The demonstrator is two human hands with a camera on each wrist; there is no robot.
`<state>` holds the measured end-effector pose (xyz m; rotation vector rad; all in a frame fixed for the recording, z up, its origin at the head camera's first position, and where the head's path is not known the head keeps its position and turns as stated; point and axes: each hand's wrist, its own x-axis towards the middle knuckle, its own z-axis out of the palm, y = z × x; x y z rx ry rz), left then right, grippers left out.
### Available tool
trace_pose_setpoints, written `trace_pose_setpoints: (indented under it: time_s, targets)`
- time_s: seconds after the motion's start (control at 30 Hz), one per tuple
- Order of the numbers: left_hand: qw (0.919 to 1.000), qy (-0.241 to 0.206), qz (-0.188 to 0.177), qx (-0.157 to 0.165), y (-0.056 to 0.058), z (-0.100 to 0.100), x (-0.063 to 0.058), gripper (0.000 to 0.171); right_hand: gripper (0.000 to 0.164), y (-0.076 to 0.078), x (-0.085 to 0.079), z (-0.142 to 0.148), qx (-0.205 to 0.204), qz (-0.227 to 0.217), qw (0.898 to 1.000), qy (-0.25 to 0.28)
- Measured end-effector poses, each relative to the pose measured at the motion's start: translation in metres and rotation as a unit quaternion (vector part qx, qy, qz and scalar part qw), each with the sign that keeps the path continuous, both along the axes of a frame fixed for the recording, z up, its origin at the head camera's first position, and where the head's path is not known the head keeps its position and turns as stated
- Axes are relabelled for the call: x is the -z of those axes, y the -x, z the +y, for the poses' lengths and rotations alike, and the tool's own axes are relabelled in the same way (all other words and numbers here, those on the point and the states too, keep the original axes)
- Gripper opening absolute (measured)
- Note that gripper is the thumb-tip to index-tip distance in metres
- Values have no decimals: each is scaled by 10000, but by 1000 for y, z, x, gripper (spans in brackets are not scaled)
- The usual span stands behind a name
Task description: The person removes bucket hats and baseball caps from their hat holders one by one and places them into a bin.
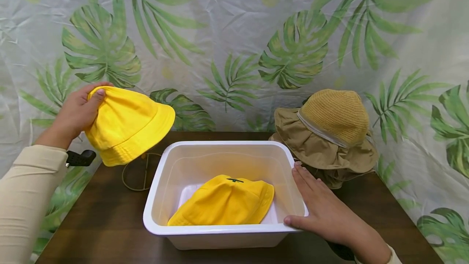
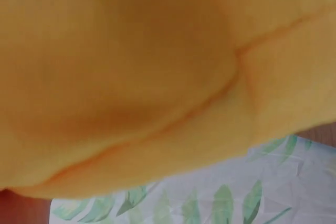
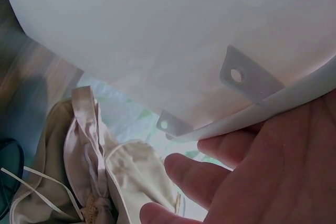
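Note:
My left hand (image 1: 78, 111) holds a yellow bucket hat (image 1: 130, 121) by its crown, thumb on the near side, up in the air to the left of a white plastic tub (image 1: 223, 229). The hat's cloth fills most of the left wrist view. A second yellow hat (image 1: 223, 203) with a small dark mark on top lies inside the tub. Against the tub's right rim rests my right hand (image 1: 326, 207), fingers extended along the side and thumb at the front corner. In the right wrist view, the rim (image 3: 252, 116) lies against the hand near the fingers.
A stack of tan and brown brimmed hats (image 1: 327, 129), the top one with a knitted crown, stands right of the tub. Behind the tub's left side is a thin wire stand (image 1: 124, 176). The dark wooden table (image 1: 91, 223) meets a leaf-print cloth (image 1: 234, 52) at the back.

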<state>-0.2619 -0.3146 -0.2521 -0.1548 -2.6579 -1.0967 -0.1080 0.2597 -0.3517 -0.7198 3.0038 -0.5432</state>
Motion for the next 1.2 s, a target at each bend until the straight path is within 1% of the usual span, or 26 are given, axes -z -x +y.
trace_pose_setpoints:
  time_s: [0.2,0.33,0.43,0.57,0.7,0.83,1.0,1.2]
  targets:
    - [9999,93,35,87,-1,0,-14,61,108,1,0,0,71,-100,9999,27]
    - [9997,230,-18,110,-1,4,-22,61,108,0,0,-1,66,-42,10000,26]
    - [9992,330,-63,200,-2,7,-25,60,107,0,1,-1,29,28,10000,7]
    - [9987,390,-122,292,-3,8,-28,60,107,1,1,-1,37,-48,10000,12]
    - [9984,412,-6,390,-3,8,-32,58,108,1,2,-1,26,25,10000,20]
    - [9978,419,181,475,-1,9,-40,57,108,0,1,0,38,99,9999,18]
    - [9983,445,123,367,0,11,-51,56,108,0,2,0,58,69,10000,23]
    - [9986,375,311,203,-1,11,-63,53,108,1,2,1,78,-28,10000,49]
